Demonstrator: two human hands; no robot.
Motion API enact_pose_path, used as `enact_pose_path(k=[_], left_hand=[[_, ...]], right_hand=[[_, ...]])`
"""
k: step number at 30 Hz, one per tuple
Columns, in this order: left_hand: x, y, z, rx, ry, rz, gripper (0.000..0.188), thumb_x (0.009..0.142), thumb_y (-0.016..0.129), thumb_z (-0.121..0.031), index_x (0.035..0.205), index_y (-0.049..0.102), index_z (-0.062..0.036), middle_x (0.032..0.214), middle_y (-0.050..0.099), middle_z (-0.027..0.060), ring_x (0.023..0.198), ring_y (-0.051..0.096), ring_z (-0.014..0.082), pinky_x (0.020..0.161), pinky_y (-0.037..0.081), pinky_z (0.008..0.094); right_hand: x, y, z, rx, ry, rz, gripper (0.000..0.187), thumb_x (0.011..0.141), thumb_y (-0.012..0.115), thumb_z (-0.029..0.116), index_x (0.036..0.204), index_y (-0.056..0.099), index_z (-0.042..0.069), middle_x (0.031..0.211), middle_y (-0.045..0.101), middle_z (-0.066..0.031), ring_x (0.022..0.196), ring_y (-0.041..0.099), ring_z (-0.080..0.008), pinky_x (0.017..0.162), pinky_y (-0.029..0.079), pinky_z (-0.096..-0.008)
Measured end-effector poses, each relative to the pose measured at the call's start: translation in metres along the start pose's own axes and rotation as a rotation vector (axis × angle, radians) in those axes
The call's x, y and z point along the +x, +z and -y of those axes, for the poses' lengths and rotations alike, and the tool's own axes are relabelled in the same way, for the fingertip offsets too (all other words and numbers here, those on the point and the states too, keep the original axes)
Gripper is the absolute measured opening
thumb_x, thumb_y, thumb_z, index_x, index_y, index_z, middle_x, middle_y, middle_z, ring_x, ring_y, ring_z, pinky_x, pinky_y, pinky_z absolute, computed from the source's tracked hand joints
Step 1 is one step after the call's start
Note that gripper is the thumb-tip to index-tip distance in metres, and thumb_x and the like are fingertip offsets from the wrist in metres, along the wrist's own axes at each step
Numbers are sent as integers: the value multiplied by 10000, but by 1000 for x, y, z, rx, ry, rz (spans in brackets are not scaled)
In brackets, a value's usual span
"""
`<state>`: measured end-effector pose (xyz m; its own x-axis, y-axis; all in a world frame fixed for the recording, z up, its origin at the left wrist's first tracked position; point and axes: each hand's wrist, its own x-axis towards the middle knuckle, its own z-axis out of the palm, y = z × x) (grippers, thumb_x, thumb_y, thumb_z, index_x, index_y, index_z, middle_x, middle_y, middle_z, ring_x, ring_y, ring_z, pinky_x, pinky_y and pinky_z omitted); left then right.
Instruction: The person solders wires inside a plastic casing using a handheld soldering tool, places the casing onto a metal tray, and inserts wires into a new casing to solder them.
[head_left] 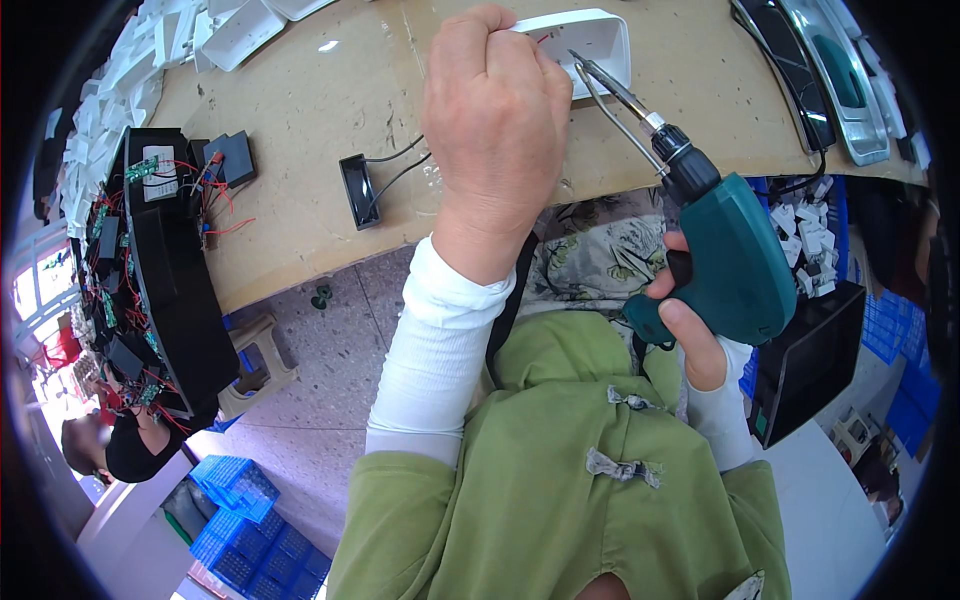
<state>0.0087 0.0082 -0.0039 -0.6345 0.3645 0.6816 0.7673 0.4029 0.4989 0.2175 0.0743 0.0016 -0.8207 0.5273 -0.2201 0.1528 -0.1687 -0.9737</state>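
My left hand (495, 125) is closed around the near-left side of a white plastic housing (612, 40) at the far edge of the table. A bit of red wire shows inside the housing; my fingers hide the rest of that corner. My right hand (690, 320) grips a dark green soldering gun (735, 260) with a black collar, and a thin bent metal tube runs beside its barrel. Its tip points into the housing, but I cannot tell whether it touches anything. Left of my left wrist lies a small black rectangular part (360, 192), whose two black wires run under my hand.
At left stands a black bin (175, 300) of circuit boards and red wires, with white housings (235, 35) heaped beyond it. A metal tray (845, 85) lies far right, above a blue basket of small white parts (805, 235). A person (140, 450) sits at far left.
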Motion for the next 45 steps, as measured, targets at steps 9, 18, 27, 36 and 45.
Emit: enact_pose_path(k=[9, 18, 27, 36, 45], left_hand=[[-3, 29, 30, -382, 392, -438, 99, 728, 594, 44, 805, 533, 31, 926, 541, 194, 792, 544, 342, 685, 458, 381], [-7, 25, 31, -343, 339, -344, 95, 724, 590, 46, 797, 531, 32, 928, 539, 197, 800, 537, 339, 692, 453, 382], [3, 33, 33, -355, 486, -529, 98, 716, 592, 44, 794, 533, 36, 926, 534, 193, 798, 540, 341, 690, 455, 387], [1, 1, 3, -8, 25, 2, 93, 719, 591, 39, 797, 539, 34, 936, 538, 194, 797, 546, 345, 682, 461, 394], [-9, -11, 4, 92, 144, -10, 46, 750, 627, -9, 788, 613, 13, 1043, 557, 191, 888, 579, 289, 713, 482, 338]], right_hand=[[4, 4, 1, -2, -8, -1, 587, 735, 616, 66, 1284, 415, 8, 1186, 520, -125, 821, 552, -139, 725, 475, -284], [7, 7, 1, -27, -31, -11, 574, 741, 620, 69, 1277, 423, 14, 1167, 527, -118, 827, 554, -136, 737, 479, -293], [7, 10, 6, -41, -8, -8, 557, 748, 612, 63, 1271, 430, 12, 1158, 531, -119, 825, 558, -137, 743, 473, -287], [-4, -1, 1, -46, -87, -30, 549, 739, 602, 45, 1259, 435, -8, 1141, 539, -127, 819, 559, -145, 737, 466, -289], [15, -11, 20, 141, -123, -4, 660, 738, 628, 177, 1320, 374, -1, 1196, 505, -169, 899, 575, -189, 735, 486, -290]])
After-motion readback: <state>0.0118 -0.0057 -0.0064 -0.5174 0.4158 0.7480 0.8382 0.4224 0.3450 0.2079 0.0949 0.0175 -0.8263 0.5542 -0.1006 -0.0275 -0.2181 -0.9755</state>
